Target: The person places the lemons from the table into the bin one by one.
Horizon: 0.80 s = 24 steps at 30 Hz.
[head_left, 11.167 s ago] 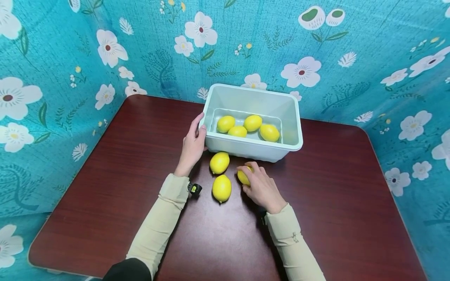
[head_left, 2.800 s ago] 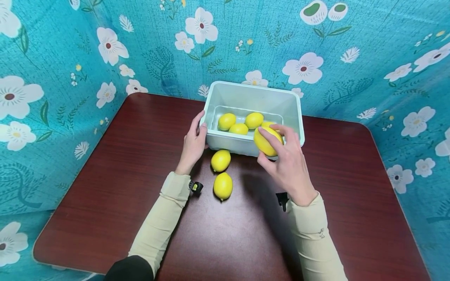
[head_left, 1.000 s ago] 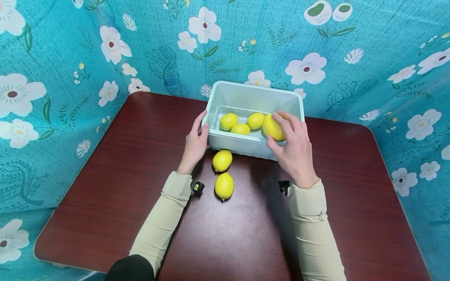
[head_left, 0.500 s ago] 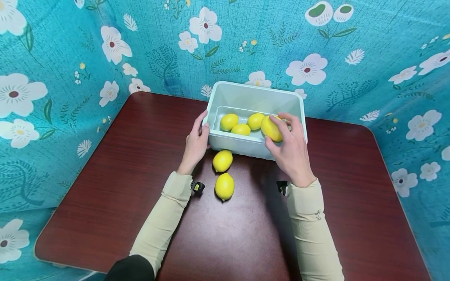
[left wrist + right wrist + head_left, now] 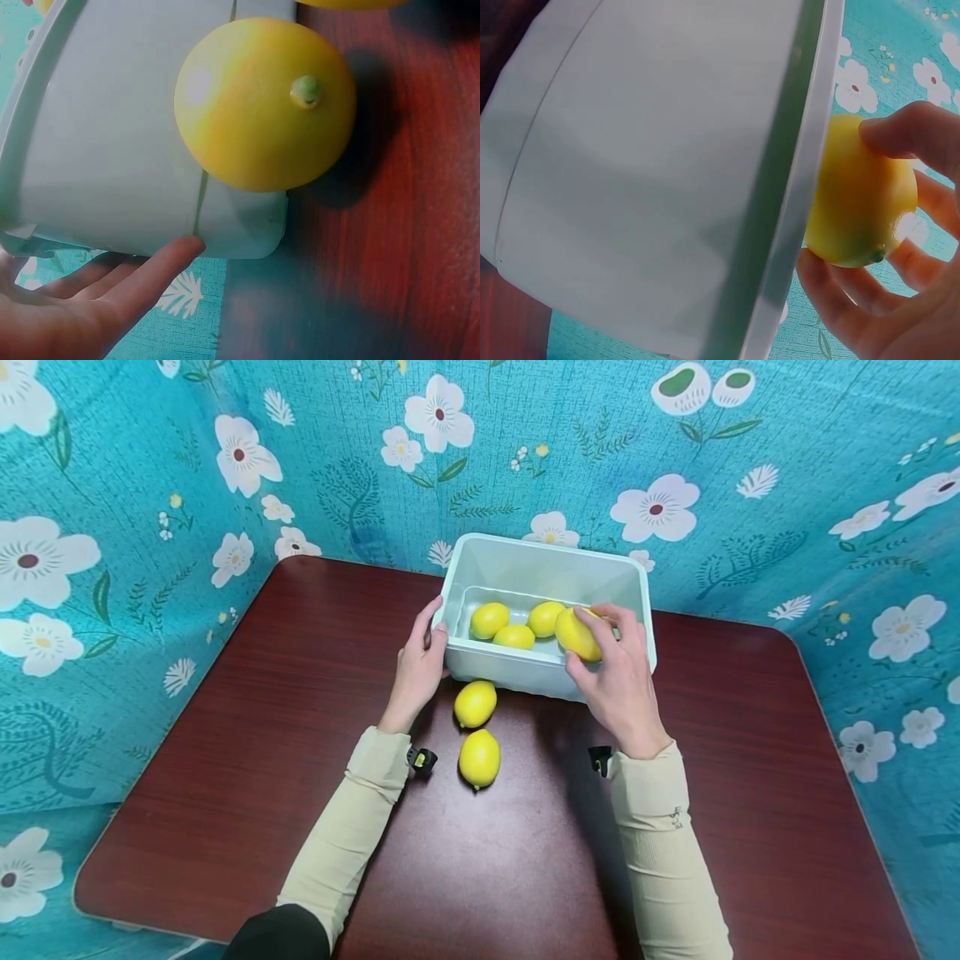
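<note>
A pale grey-green plastic bin [image 5: 517, 667] stands at the back of the table with several yellow lemons in it. My left hand [image 5: 414, 670] grips its left end, thumb at the rim and fingers along the outer side. My right hand [image 5: 621, 681] holds a lemon [image 5: 577, 635] between thumb and fingers above the bin's right part, over the front rim. In the right wrist view that lemon [image 5: 859, 195] sits just above the rim [image 5: 795, 187]. Three lemons [image 5: 490, 620] show inside; the held one covers the spot to their right. Two more lemons [image 5: 476, 704] [image 5: 479, 759] lie in front.
The dark red-brown wooden table [image 5: 247, 760] extends to both sides of the bin. A turquoise floral cloth [image 5: 525, 452] hangs close behind the bin and along the sides. Each wrist wears a small black camera [image 5: 422, 762].
My right hand picked a lemon off the table, raised it before the bin, then brought it over the rim. In the last second it shifted slightly left. My left hand stays on the bin.
</note>
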### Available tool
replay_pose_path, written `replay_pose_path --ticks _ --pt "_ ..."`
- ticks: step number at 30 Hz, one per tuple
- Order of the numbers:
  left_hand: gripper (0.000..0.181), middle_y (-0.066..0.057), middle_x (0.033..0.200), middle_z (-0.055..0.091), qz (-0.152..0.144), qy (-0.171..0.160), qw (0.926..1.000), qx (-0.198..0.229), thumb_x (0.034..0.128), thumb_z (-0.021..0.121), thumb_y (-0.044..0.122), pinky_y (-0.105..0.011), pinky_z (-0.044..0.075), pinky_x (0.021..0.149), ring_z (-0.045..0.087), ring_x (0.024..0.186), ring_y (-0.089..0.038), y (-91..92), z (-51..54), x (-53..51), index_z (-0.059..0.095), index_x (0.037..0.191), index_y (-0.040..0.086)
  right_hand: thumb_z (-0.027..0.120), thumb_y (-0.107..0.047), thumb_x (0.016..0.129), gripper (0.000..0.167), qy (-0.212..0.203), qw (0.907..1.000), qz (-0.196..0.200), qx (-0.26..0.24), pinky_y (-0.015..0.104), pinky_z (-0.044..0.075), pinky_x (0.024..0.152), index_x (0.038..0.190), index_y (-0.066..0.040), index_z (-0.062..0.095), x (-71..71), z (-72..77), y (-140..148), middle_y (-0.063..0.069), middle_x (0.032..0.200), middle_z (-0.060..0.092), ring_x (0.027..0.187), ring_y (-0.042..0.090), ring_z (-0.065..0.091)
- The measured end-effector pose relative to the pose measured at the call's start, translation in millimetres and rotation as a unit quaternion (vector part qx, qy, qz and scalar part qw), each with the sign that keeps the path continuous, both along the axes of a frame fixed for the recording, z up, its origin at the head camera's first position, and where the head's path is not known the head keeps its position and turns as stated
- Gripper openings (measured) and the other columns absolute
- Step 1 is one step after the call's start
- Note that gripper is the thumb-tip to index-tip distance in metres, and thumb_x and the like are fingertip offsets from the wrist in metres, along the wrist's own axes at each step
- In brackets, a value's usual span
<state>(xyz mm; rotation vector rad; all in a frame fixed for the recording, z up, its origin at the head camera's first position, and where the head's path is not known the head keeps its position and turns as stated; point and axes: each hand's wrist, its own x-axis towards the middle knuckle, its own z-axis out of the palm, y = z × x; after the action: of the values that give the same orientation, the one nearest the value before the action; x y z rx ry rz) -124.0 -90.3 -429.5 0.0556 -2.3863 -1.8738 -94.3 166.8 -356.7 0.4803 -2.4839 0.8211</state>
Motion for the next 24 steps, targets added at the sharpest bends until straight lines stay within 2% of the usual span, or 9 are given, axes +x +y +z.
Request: replay_pose_path --ticks 7,17,24 --pt "0.042 -0.003 0.148 0.047 -0.002 0.001 1.0000 0.003 0.1013 0.040 0.045 -0.049 0.058 0.076 0.061 0.110 -0.028 0.3 0.6 0.0 0.032 0.142 0.055 0.069 -0.008 0.084 0.046 0.000 1.0000 0.003 0.002 0.047 0.041 0.089 0.129 -0.005 0.060 -0.3 -0.3 0.6 0.017 0.133 0.051 0.114 0.036 0.043" --pt "0.042 -0.002 0.148 0.047 0.000 0.001 1.0000 0.002 0.1009 0.039 0.046 -0.048 0.059 0.076 0.061 0.110 -0.027 0.0 0.2 0.9 0.032 0.141 0.056 0.070 -0.009 0.085 0.045 -0.014 0.9999 0.006 0.006 0.048 0.042 0.092 0.128 -0.005 0.061 0.3 -0.7 -0.9 0.017 0.136 0.050 0.117 0.037 0.043" --pt "0.043 -0.002 0.149 0.045 -0.002 0.003 1.0000 0.001 0.1007 0.039 0.046 -0.048 0.059 0.076 0.061 0.109 -0.028 0.0 0.3 0.3 0.031 0.142 0.055 0.069 -0.008 0.085 0.043 0.000 0.9999 0.015 -0.002 0.049 0.042 0.091 0.127 -0.004 0.061 -1.7 -1.9 -1.0 0.018 0.136 0.051 0.117 0.038 0.046"
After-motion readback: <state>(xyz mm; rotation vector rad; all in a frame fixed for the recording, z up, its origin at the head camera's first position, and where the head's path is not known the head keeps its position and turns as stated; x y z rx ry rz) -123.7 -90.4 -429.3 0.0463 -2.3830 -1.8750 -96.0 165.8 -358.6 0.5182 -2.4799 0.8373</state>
